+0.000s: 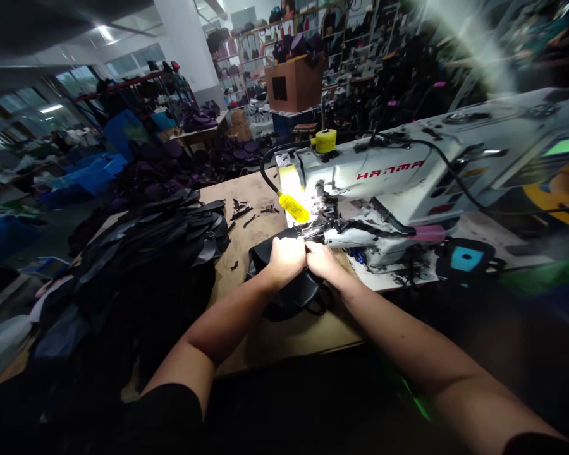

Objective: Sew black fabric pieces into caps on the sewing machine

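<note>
A white sewing machine (360,174) marked HANMA reaches in from the right, its needle end lit by a yellow lamp (294,207). Just in front of the needle, my left hand (287,258) is closed on a black bag piece (289,297), knuckles up. Right beside it, almost touching, my right hand (323,260) pinches the same piece near the machine's narrow arm. The black piece hangs down over the wooden table toward me, with a loop of strap at its lower right. The edge under the needle is hidden by my hands.
To the left lies a large heap of black cut pieces (171,234). Dark scraps (239,210) litter the wooden tabletop (246,230). A pink-handled tool (427,234) and a black item with a blue patch (467,258) are at right. A cardboard box (294,85) stands behind.
</note>
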Demonstrator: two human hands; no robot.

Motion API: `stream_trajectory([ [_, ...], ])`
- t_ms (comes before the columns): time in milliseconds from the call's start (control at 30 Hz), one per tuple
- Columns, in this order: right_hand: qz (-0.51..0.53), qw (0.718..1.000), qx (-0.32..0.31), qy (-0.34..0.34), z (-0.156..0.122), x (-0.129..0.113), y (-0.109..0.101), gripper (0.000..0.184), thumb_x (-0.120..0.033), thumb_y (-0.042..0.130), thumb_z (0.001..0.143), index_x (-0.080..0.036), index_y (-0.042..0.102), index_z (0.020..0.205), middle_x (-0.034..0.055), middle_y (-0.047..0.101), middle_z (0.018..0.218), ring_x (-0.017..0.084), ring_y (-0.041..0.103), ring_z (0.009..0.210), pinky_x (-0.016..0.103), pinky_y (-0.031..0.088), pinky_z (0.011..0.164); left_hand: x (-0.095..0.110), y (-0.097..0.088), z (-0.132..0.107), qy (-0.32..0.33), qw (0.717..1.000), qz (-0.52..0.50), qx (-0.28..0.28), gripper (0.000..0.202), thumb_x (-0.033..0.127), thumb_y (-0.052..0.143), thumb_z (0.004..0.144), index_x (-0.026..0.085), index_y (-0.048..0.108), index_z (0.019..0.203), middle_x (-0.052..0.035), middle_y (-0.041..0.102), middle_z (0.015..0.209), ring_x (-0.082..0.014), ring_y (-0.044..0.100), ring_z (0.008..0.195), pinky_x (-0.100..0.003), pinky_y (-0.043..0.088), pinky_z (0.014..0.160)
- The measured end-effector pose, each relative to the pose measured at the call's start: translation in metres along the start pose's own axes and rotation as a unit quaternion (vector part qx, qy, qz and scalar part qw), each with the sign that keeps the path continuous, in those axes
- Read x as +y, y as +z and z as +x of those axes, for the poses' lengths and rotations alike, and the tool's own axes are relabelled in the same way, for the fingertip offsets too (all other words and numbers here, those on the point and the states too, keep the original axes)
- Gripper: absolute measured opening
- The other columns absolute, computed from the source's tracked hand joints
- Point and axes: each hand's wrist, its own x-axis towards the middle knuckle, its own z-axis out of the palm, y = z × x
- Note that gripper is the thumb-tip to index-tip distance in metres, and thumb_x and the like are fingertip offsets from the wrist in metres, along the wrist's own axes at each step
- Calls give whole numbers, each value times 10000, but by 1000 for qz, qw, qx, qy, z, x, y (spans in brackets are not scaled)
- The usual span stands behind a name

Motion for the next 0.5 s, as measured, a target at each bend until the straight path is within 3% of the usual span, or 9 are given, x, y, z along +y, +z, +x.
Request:
stream_trajectory([
  [133, -190, 981, -6, -31, -17, -10, -14, 220, -168, 507, 866, -147, 721, 913, 173, 720, 1003, 326, 588, 1085, 389, 451, 893, -24, 34, -20, -7, 994, -12, 104, 345, 197, 432, 997, 203, 671, 1246, -131, 663, 1138, -294, 576, 1082, -391, 441, 861],
  [233, -300, 952, -31, -56, -28, -16, -21, 247, -208, 513, 906, -116, 725, 995, 197, 711, 1072, 354, 571, 1139, 390, 460, 856, -47, 42, -27, 12, 991, -11, 132, 362, 237, 375, 1038, 225, 689, 1219, -108, 664, 1090, -267, 568, 1035, -374, 430, 854],
  [367, -320, 946, -42, -14, -30, -21, -25, 264, -150, 498, 892, -83, 724, 1011, 224, 720, 1017, 336, 642, 1018, 373, 445, 772, -71, 24, -14, 149, 987, -7, 66, 441, 321, 301, 1072, 157, 710, 1080, -133, 667, 1024, -245, 586, 959, -347, 434, 837],
  [500, -184, 980, -73, 12, -24, -21, -30, 207, -138, 505, 837, -154, 710, 819, 128, 740, 864, 235, 652, 785, 316, 398, 675, -81, 5, 3, 242, 967, -78, -4, 357, 409, 450, 1036, 168, 713, 1027, -96, 662, 910, -213, 605, 862, -288, 438, 759],
])
